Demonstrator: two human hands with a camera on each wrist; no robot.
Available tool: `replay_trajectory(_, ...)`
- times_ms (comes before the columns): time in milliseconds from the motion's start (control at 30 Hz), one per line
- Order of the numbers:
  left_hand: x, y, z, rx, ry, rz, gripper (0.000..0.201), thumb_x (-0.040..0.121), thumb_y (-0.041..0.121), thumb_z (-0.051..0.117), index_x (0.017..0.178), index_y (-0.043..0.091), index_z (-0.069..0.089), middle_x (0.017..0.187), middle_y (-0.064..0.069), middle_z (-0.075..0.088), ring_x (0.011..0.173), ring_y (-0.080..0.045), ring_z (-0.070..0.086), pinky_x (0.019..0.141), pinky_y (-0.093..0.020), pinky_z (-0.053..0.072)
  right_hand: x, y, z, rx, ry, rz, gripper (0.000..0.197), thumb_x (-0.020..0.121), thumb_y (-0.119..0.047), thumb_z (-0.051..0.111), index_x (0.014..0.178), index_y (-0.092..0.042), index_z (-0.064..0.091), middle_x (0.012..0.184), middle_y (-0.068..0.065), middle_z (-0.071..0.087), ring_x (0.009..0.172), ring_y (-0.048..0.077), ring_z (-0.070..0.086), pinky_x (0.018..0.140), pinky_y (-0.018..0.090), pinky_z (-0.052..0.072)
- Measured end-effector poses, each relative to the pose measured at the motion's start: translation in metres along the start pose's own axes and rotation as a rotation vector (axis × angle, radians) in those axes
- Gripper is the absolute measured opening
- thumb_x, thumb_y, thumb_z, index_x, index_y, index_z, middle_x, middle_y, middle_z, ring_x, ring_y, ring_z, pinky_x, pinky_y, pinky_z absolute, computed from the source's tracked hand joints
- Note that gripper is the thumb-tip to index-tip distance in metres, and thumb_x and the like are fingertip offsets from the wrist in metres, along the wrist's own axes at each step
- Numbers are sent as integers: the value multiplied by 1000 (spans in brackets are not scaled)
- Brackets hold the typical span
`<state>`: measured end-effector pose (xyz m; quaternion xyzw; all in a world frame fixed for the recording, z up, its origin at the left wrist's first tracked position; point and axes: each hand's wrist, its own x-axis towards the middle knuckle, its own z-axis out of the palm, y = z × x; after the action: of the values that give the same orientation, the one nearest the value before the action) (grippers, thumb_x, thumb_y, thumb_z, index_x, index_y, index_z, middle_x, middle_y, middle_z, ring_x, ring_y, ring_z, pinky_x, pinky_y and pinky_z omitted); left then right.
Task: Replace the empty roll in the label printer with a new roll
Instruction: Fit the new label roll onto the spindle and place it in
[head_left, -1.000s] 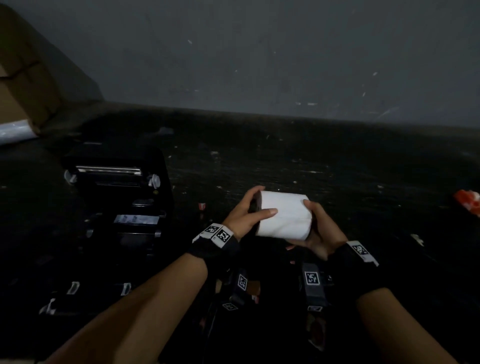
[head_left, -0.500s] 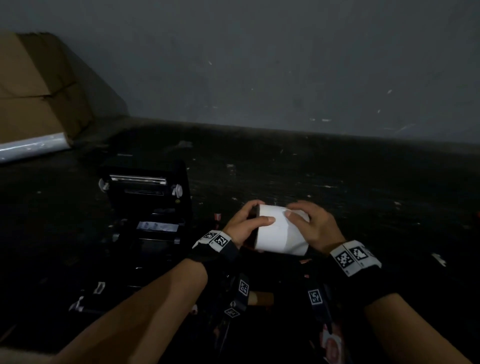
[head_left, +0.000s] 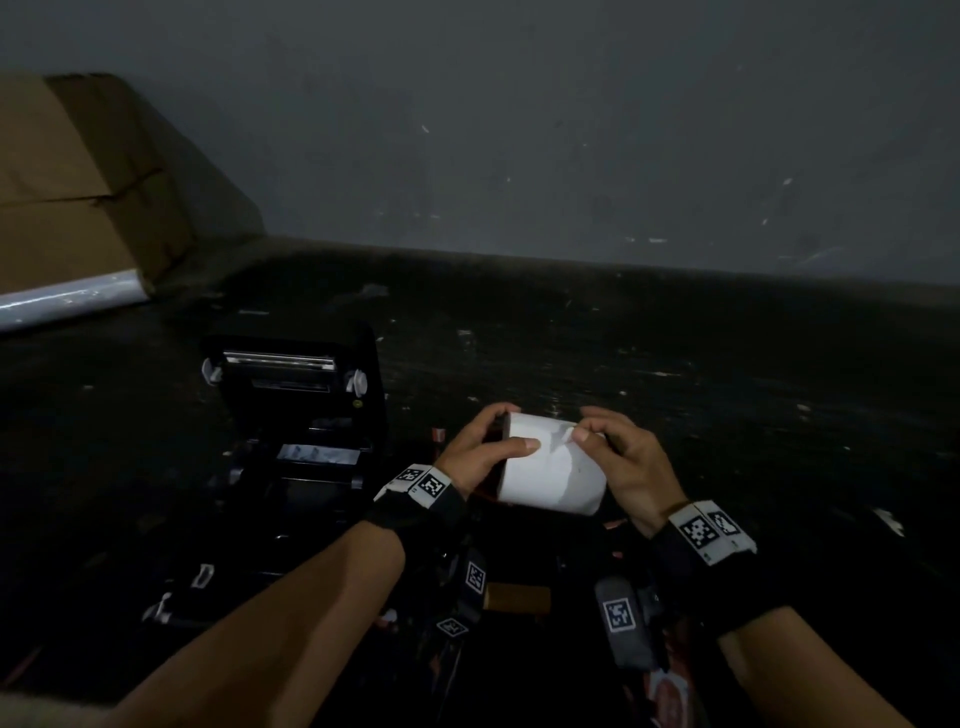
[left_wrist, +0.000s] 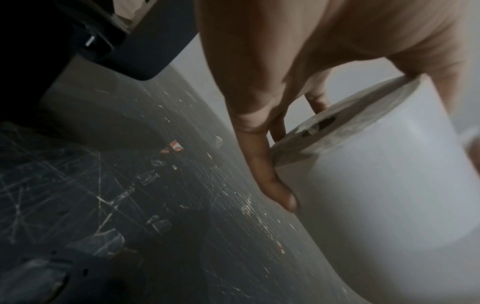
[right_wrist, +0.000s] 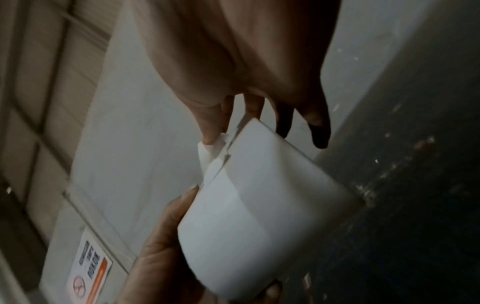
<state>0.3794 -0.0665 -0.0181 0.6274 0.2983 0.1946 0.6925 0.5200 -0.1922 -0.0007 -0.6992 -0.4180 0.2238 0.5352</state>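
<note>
Far to the left a cardboard box (head_left: 78, 176) leans by the wall, and nearer in, on the dark scuffed floor (head_left: 675, 374), the label printer (head_left: 291, 415) sits with its lid thrown back and its bay open; I can't make out whether anything is in the bay.

Just right of it, the left hand (head_left: 475, 452) cups the end of the new roll (head_left: 550, 475), thumb laid across the white face and fingers curled round the far rim, holding it off the floor between the two wrists.

The change is on the right. A second ago the right hand (head_left: 623, 462) cradled the roll's other end from below; half a second ago it came over the top; now its thumb and forefinger pinch a small lifted corner of the paper (right_wrist: 213, 148), peeled up from the outer wrap.

That suggests the leading edge is being freed, so the roll can feed once it drops into the bay. The tab looks thin and slightly torn; a hard pull could rip it.

A brown core (head_left: 517, 597) lies on the floor below the hands, probably the spent one.
</note>
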Motion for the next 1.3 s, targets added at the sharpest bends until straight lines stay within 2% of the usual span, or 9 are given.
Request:
replay_trajectory(133, 2, -3, -4, -30, -16, -29, 37, 77, 20, 69, 109, 30, 54, 103, -2, 58, 93, -25, 59, 69, -47, 54, -8, 3, -1, 381, 82, 107, 15, 87, -18, 58, 76, -20, 68, 116, -10, 60, 110, 16, 55, 95, 40, 43)
replay_trajectory(267, 3, -12, -9, -15, 38, -22, 33, 71, 23, 74, 97, 36, 59, 101, 2, 60, 95, -23, 59, 83, -49, 52, -6, 6, -24, 597, 179, 178, 15, 88, -16, 55, 84, -23, 67, 97, -7, 66, 97, 15, 59, 85, 38, 47)
replay_trajectory(433, 5, -20, -13, -21, 99, -20, 46, 52, 35, 78, 94, 40, 60, 115, -7, 56, 100, -23, 57, 75, -35, 49, -4, 45, -47, 230, 191, 244, 10, 78, -7, 68, 78, -18, 68, 79, -1, 67, 73, 8, 61, 66, 14, 50)
replay_trajectory(533, 6, -23, -15, 15, 122, -30, 54, 49, 41, 79, 99, 45, 58, 130, -10, 47, 113, -29, 54, 73, -36, 51, -2, 86, -54, -58, 74, 325, 11, 75, -9, 71, 79, -19, 69, 83, 6, 71, 68, -1, 63, 75, 22, 47)
replay_trajectory(700, 1, -26, -16, 2, 161, -41, 50, 54, 35, 78, 98, 43, 56, 129, -6, 51, 111, -26, 55, 70, -39, 52, -5, 129, -53, -300, 37, 471, 19, 72, -10, 74, 91, -10, 73, 98, 13, 73, 95, 24, 66, 88, 28, 47)
replay_trajectory(867, -5, -30, -13, 16, 153, -84, 42, 62, 27, 77, 96, 43, 57, 125, -4, 53, 110, -27, 56, 70, -41, 54, -7, 131, -57, -567, -54, 550, 6, 75, -19, 71, 74, -25, 70, 101, 8, 72, 99, 27, 64, 89, 32, 50)
replay_trajectory(1000, -10, -30, -8, 31, 135, -76, 40, 74, 16, 72, 106, 33, 55, 117, -2, 56, 104, -25, 58, 70, -38, 53, -12, 118, -56, -855, -157, 553, 15, 81, -32, 62, 91, -23, 67, 105, 8, 68, 102, 28, 60, 90, 37, 47)
replay_trajectory(1167, -11, -26, -4, 41, 121, -57, 40, 74, 16, 73, 101, 39, 55, 118, -1, 55, 107, -25, 56, 74, -38, 52, -17, 113, -63, -848, -134, 588, 26, 77, -41, 62, 93, -20, 60, 106, 10, 65, 101, 29, 59, 88, 36, 45)
replay_trajectory(1300, -11, -20, -3, 48, 91, -30, 44, 64, 25, 74, 102, 39, 56, 118, -2, 56, 106, -24, 56, 69, -36, 52, -32, 110, -68, -584, -15, 556, 28, 78, -33, 67, 99, -14, 63, 109, 12, 67, 102, 27, 60, 86, 30, 46)
